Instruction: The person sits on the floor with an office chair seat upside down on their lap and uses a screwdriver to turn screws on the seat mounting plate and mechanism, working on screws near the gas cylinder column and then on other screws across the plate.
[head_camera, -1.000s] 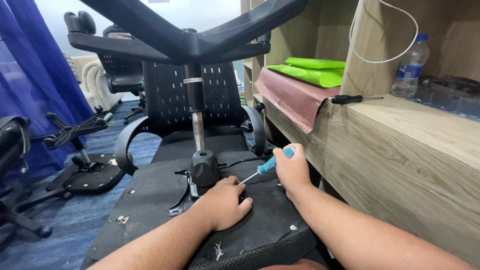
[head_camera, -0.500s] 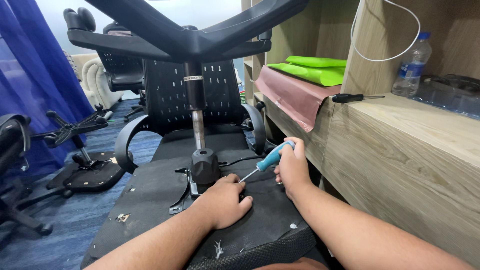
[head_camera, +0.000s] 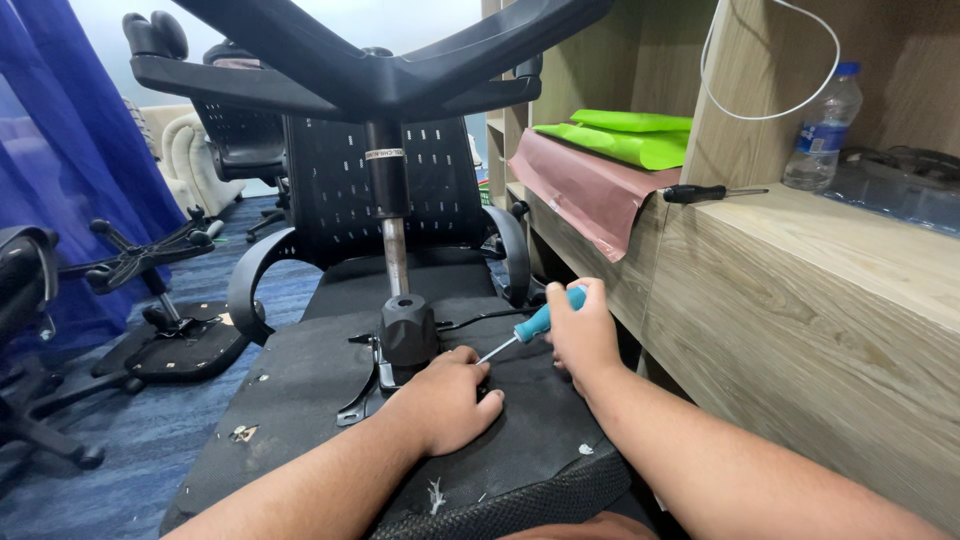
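The right hand is closed around the teal handle of a screwdriver, whose thin metal shaft slants down and to the left until its tip disappears at the fingers of the left hand. The left hand lies palm down, fingers loosely curled, on the black underside of an upturned chair seat; whether it pinches anything beneath the fingers cannot be told. Its fingertips sit just beside the black mechanism housing at the middle of the seat, from which a metal gas column rises upright to the star-shaped chair base overhead. A bent black lever lies against the housing on its left side. Small pale scraps dot the seat near its left and near edges.

To the right of the seat stands a wooden shelf unit. On its top lie a second screwdriver with a black handle, a clear plastic bottle, green folded sheets and a pinkish sheet hanging over the edge. To the left, on the blue floor, rest other chair parts, with a blue curtain behind.
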